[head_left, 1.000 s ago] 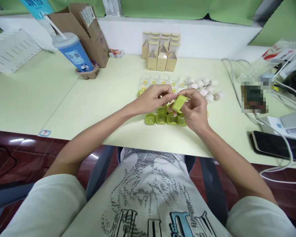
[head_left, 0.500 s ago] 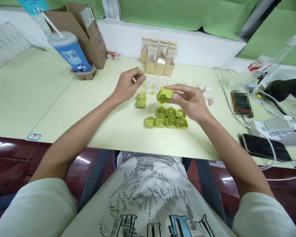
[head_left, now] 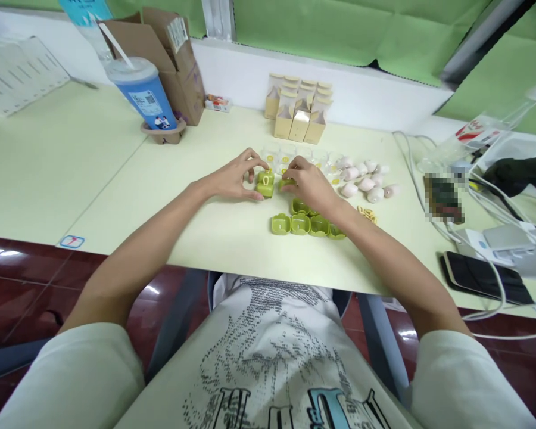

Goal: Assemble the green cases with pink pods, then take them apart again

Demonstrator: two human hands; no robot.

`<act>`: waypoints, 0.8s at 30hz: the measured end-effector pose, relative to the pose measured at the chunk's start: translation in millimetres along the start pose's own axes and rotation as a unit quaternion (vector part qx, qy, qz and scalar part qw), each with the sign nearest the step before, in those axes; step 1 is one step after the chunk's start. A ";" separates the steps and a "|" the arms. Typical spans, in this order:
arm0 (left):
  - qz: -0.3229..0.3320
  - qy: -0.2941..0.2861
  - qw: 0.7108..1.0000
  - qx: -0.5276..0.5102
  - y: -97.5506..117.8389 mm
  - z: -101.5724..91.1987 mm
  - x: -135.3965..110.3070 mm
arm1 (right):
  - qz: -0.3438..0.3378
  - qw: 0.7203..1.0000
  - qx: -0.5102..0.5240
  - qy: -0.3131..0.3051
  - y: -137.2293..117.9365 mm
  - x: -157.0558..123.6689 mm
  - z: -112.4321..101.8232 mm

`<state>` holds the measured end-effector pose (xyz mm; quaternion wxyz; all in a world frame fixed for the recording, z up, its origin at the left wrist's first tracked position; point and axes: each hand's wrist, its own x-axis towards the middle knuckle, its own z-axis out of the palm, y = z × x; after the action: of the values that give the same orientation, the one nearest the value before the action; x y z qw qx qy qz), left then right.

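My left hand point(head_left: 236, 177) has its thumb and fingers apart around two green pieces with yellow loops point(head_left: 265, 186), which stand one behind the other. Whether the fingertips press on them I cannot tell. A green cup point(head_left: 286, 184) is in the fingers of my right hand point(head_left: 311, 186), low over the table just right of those pieces. Several more green cups point(head_left: 300, 224), openings up, stand in rows nearer to me, partly hidden by my right forearm. Behind both hands are clear containers point(head_left: 287, 156) with yellow marks.
Small open cartons point(head_left: 300, 113) stand at the wall. Pale pink rounded pieces point(head_left: 366, 179) and yellow loops point(head_left: 367, 214) lie right. A blue drink cup point(head_left: 147, 98) and cardboard box point(head_left: 183, 77) stand left. Cables and a phone point(head_left: 486, 277) are far right.
My right hand has moved down and left, bringing the green cup beside the looped green pieces. My left hand has come down around those pieces. The camera view has shifted slightly.
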<state>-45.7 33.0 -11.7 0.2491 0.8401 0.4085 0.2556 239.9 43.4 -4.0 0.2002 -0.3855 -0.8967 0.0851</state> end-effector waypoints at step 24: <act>0.016 -0.002 0.999 0.034 -5.6 7.6 5.0 | 0.019 0.995 -0.023 0.097 25.9 -45.9 -83.3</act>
<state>-41.4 38.5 -19.7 0.2174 0.8550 0.4030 0.2433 320.8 27.8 50.0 0.2756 -0.4129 -0.8675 0.0309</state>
